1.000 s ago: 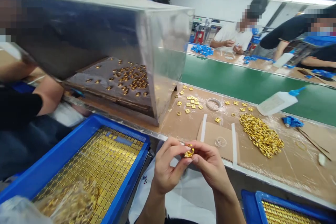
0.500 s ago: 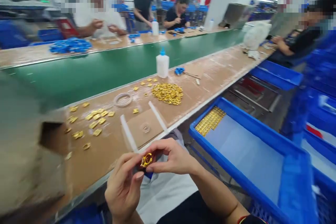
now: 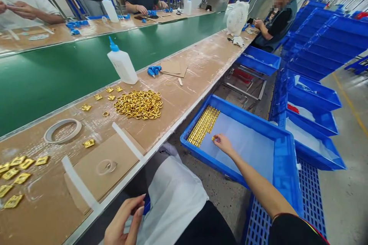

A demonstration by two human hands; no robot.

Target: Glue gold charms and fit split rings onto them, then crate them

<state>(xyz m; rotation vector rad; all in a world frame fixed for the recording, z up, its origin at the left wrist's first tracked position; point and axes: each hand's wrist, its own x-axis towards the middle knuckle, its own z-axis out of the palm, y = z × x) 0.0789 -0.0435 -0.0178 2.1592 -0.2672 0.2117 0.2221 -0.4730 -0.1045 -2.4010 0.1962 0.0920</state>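
My right hand (image 3: 223,144) reaches into a blue tray (image 3: 287,153) and pinches a small gold ring (image 3: 213,138) over the white lining. Rows of gold rings (image 3: 202,125) stand packed in the tray's left end, just beside my fingertips. Over my lap, near the table's front edge, my left hand (image 3: 124,220) is half curled, thumb and forefinger slightly apart, with nothing visible between them. On the table lies a pile of gold rings (image 3: 138,105). Several flat gold pieces (image 3: 22,178) are scattered further left.
A glue bottle with a blue cap (image 3: 123,65) stands behind the pile. A tape roll (image 3: 63,131) and cardboard sheet (image 3: 115,153) lie on the table. Beyond runs a green conveyor belt (image 3: 161,36). Blue crates (image 3: 313,122) stack at right; co-workers sit around, one near a white fan (image 3: 237,18).
My right hand has left my left hand and carried the gold ring right, into the blue tray. The left hand has stayed low over my lap, its fingers no longer on the ring. The view has turned right.
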